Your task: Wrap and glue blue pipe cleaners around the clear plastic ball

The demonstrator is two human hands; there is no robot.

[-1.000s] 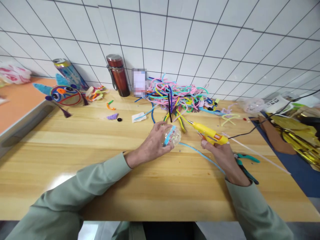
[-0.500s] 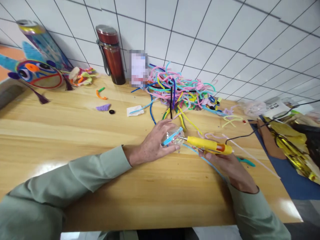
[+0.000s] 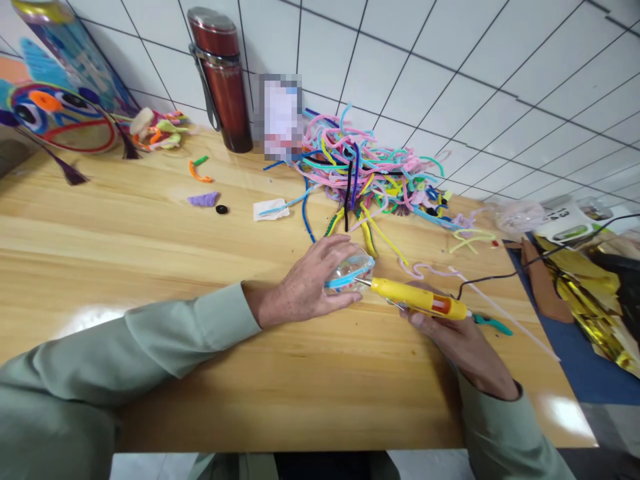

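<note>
Near frame centre, the left hand (image 3: 306,283) curls around a clear ball (image 3: 351,263) crossed by a blue strip (image 3: 349,276); from its right, the right hand (image 3: 457,337) grips a yellow glue gun (image 3: 417,297), long axis near level, nozzle (image 3: 365,281) aimed leftward at the strip.

One head-worn camera looks forward and down from above the near side of the table (image 3: 280,380), close enough that the left hand (image 3: 307,283) and right hand (image 3: 463,340) sit around mid-frame; the tiled wall (image 3: 410,40) spans the top.
</note>
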